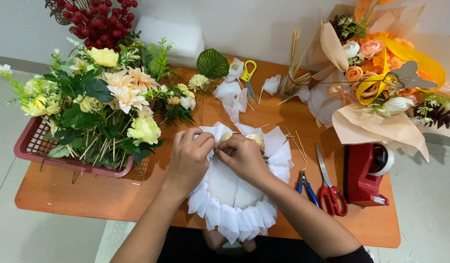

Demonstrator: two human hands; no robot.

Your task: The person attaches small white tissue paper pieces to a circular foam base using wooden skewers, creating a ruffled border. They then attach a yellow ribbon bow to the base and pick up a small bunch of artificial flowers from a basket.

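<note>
Two hands work together at the near middle of the orange table (88,197). The left hand (188,158) and right hand (243,157) are pinched side by side on the white paper frill (232,219) at the far rim of a white foam heart (227,185), which overhangs the table's near edge toward the person's lap. The foam looks light and easily dented, the folded paper soft and quick to crease, so the firm foam body seems the safest hold. Toward the left edge a red basket (32,146) of artificial flowers crowds the left forearm. At the far right corner stands a wrapped bouquet (381,87); below it are a red tape dispenser (364,178), red scissors (329,190), blue pliers (307,185) and loose skewers (298,143).
</note>
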